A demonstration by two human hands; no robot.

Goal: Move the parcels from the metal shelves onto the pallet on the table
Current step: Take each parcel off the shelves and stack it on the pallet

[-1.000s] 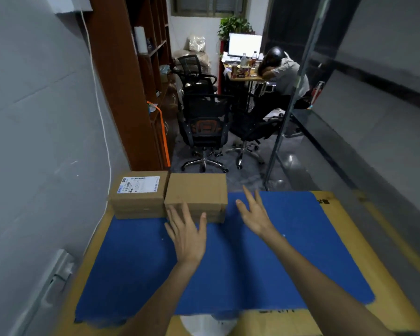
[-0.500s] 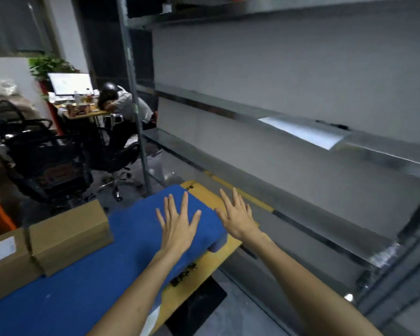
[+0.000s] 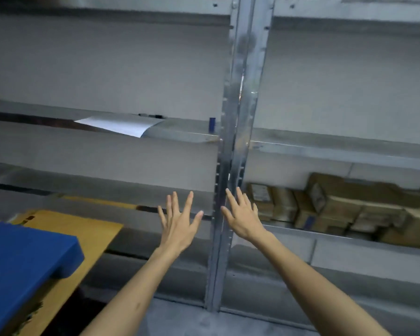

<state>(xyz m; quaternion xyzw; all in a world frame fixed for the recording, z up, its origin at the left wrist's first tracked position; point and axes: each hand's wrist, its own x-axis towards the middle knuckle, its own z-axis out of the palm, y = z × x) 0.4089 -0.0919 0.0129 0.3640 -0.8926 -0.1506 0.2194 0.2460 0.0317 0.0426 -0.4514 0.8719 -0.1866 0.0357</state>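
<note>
Several brown cardboard parcels [image 3: 344,209] lie packed on a lower metal shelf [image 3: 349,156] at the right. The blue pallet [image 3: 22,258] sits on the yellow-topped table [image 3: 83,229] at the lower left; no parcels on it are in view. My left hand [image 3: 178,224] is raised in front of the shelving, fingers spread, holding nothing. My right hand [image 3: 243,215] is beside it, also spread and empty, just left of the nearest parcels and in front of the upright post [image 3: 230,166].
A white sheet of paper [image 3: 121,126] and a small blue object [image 3: 212,123] lie on the middle shelf to the left of the post. The left shelf bays hold no parcels. Grey floor runs below the shelving.
The view has swung right from the pallet and its two parcels to the metal shelves. Both empty hands have moved off the pallet toward the shelf with the parcels.
</note>
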